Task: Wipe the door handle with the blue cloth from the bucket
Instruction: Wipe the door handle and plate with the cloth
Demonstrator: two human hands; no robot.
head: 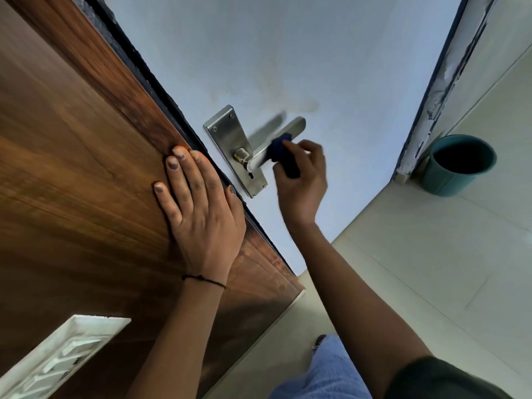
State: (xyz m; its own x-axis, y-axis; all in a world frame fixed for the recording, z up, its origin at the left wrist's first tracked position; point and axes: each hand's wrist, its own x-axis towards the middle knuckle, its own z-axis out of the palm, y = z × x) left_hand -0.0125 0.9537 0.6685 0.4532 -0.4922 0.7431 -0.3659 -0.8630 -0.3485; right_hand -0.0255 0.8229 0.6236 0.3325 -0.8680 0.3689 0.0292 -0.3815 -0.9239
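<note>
A steel lever door handle point(290, 128) on its backplate point(227, 133) is fixed to the pale blue door face. My right hand point(302, 180) grips a dark blue cloth point(280, 152) wrapped over the middle of the lever. My left hand point(198, 205) lies flat, fingers spread, on the brown wooden face of the door point(72, 156), its fingertips near the black door edge. A teal bucket point(457, 165) stands on the floor to the right; its inside looks dark.
A chipped door frame point(443, 82) rises beside the bucket. Pale floor tiles point(417, 269) spread to the right and below. A white vent grille point(57, 358) sits low in the wooden face. My jeans-clad leg point(325, 372) is at the bottom.
</note>
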